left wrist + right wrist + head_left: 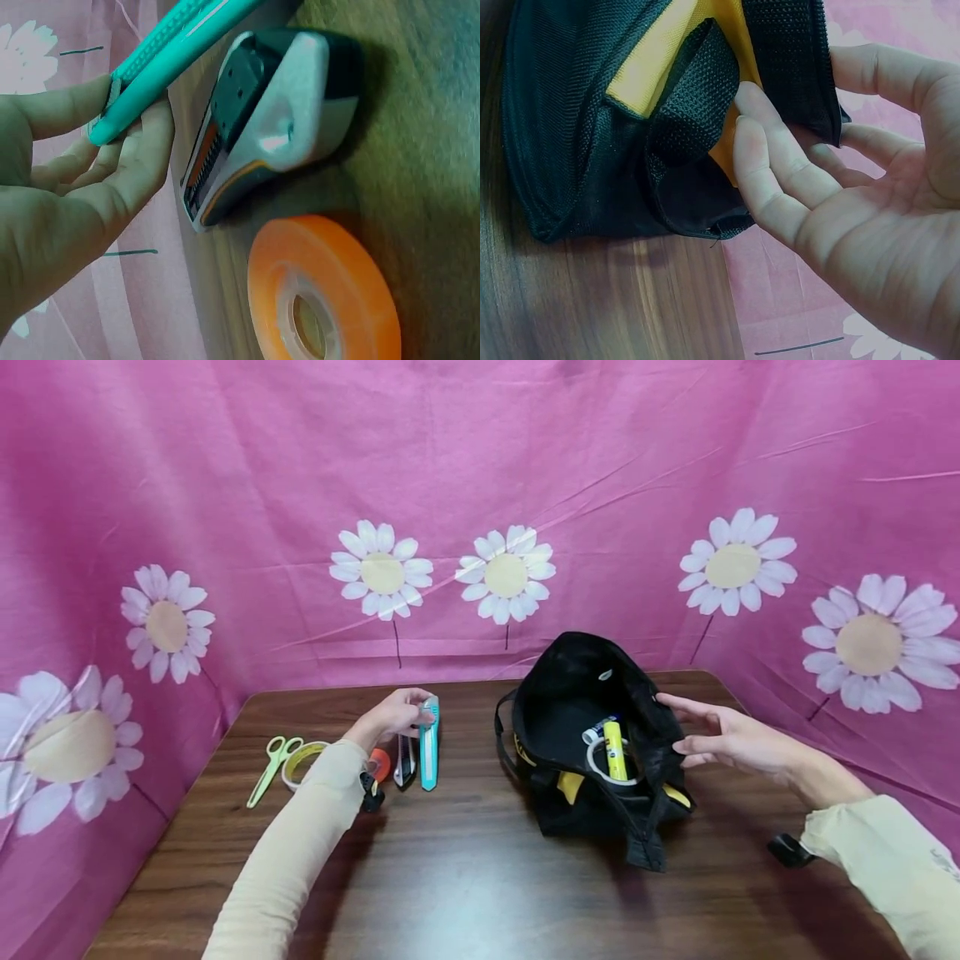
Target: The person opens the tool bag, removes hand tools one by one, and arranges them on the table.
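Note:
My left hand pinches one end of a teal box cutter between thumb and fingers. Right beside it lies a black-and-grey stapler, with an orange tape roll near it in the left wrist view. To the right, a black bag with yellow trim stands with its mouth wide. My right hand holds the bag's right edge, thumb on one side and fingers on the other, by a black strap. Inside the bag are a yellow glue stick, a white tape ring and a small blue-and-white tube.
Green scissors and a yellow tape roll lie at the left of the wooden table, the roll partly behind my left forearm. A pink flowered cloth hangs close behind the table and along its sides.

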`<state>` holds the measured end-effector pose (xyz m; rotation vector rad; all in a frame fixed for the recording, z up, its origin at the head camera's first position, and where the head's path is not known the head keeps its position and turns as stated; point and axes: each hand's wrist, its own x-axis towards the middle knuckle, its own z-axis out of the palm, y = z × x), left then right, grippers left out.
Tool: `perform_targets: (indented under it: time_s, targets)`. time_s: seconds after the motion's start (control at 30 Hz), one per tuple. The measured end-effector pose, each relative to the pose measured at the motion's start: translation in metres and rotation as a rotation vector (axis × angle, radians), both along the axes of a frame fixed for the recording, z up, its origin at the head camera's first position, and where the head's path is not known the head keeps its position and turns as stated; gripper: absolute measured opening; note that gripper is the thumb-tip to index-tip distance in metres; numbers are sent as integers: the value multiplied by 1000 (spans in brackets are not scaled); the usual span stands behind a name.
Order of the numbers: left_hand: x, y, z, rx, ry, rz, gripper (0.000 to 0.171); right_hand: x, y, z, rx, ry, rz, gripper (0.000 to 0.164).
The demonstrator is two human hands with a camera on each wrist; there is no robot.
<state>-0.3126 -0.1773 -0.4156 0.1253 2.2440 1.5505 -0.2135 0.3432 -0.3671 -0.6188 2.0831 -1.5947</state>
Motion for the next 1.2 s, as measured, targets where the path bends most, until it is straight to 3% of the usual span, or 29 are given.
perform_targets:
  time_s: [0.3,0.5,0.73,1.0,1.2]
  targets:
    - [-3,17,-7,18,-22,5,49,6,13,4,56,11,-33,71]
    - [-5,26,-13,6,-24,-12,52,7,20,3,32,34,9,69]
    - [-6,22,-19,-10,-8,-10,52,4,13,-2,19,44,13,70]
    - [-5,13,-24,-31,-13,37,64,-1,2,-1,29,30,10,70]
    - [-4,12,-21,-71,33,31,58,-6,0,3,36,32,25,70]
